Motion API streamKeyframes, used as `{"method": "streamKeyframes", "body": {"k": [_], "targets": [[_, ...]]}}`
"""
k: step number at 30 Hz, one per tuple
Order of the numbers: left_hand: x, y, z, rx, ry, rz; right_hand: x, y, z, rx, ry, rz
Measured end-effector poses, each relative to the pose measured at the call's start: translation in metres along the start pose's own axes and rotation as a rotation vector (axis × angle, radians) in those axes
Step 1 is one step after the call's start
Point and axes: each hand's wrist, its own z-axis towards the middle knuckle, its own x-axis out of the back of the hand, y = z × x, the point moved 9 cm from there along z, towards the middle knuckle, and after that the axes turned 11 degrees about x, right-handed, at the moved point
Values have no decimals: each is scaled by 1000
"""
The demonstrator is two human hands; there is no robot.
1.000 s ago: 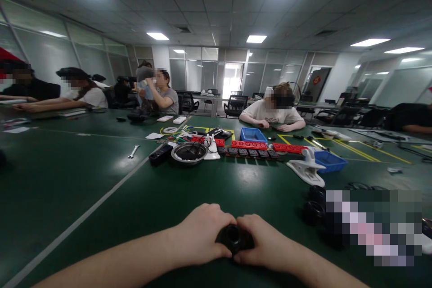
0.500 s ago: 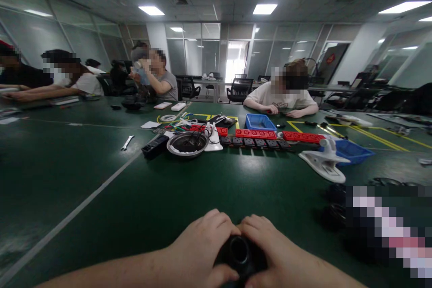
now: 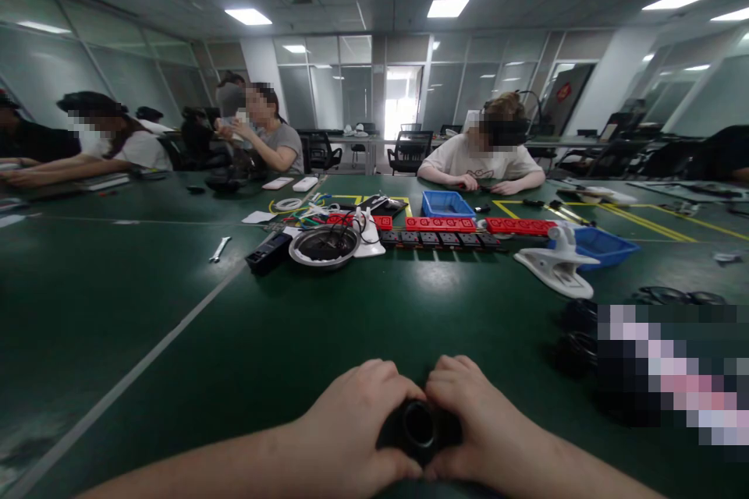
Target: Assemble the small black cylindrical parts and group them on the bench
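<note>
Both hands (image 3: pixel 351 421) (image 3: pixel 485 425) clasp a black ring (image 3: pixel 418 427); metal bowl (image 3: pixel 324 257) holds wires (image 3: pixel 328 243).

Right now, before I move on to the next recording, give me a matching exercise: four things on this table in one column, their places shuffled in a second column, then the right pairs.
Things:
1 black round part
2 metal bowl
3 wrench
4 white clip

Places:
a left of the pale line, lying alone
b next to the nearer blue tray
c held between the left hand and the right hand
d just right of the black box

Pairs: 1-c, 2-d, 3-a, 4-b
</note>
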Motion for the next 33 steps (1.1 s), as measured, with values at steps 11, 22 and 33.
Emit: {"method": "streamKeyframes", "body": {"k": [11,22,33], "targets": [[4,-3,-1,-3,62,-33,3,-6,1,61,-42,143],[6,-4,-2,35,149,-9,-4,2,3,-65,106,-105],[6,-3,-2,13,122,18,2,-7,0,106,-73,170]]}}
